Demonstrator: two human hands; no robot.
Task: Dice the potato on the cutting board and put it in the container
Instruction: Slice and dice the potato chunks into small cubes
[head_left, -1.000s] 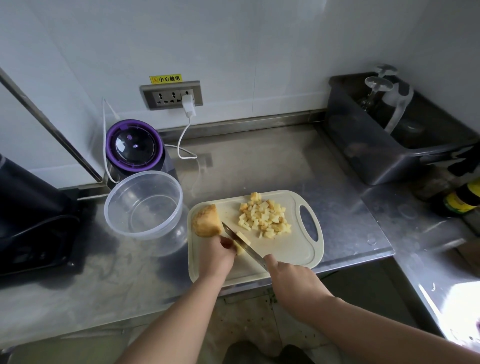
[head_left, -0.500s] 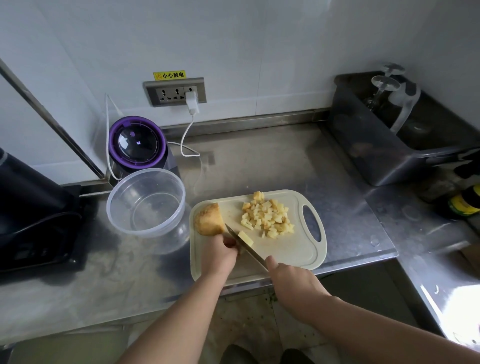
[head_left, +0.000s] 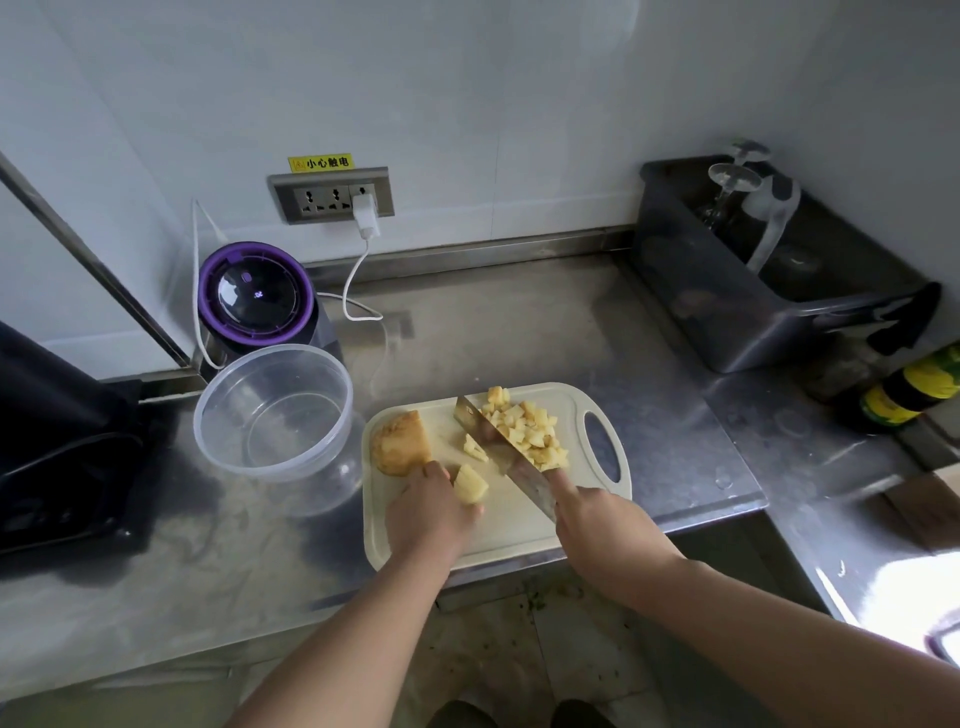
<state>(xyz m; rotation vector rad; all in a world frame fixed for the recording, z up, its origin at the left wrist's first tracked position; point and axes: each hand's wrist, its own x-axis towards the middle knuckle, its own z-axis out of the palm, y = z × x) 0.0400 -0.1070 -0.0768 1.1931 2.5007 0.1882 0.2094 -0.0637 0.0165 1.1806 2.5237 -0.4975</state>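
Note:
A cream cutting board (head_left: 519, 525) lies on the steel counter. An uncut potato chunk (head_left: 399, 441) sits at its left end. My left hand (head_left: 428, 512) holds a smaller potato piece (head_left: 470, 484) down on the board. My right hand (head_left: 602, 525) grips a knife (head_left: 498, 441), forefinger along the blade, whose flat side leans against a pile of potato dice (head_left: 530, 431) at the board's far right. A few loose dice (head_left: 475, 448) lie left of the blade. The clear round container (head_left: 272, 410) stands empty just left of the board.
A purple-rimmed appliance (head_left: 257, 296) stands behind the container, its white cable plugged into the wall socket (head_left: 332, 195). A dark appliance (head_left: 47, 431) is at far left. A grey tub (head_left: 748, 291) with glassware sits at back right, a bottle (head_left: 909, 389) beside it.
The knife has swung from beside my left hand over to the right, against the pile of dice. My left hand stays on the small potato piece.

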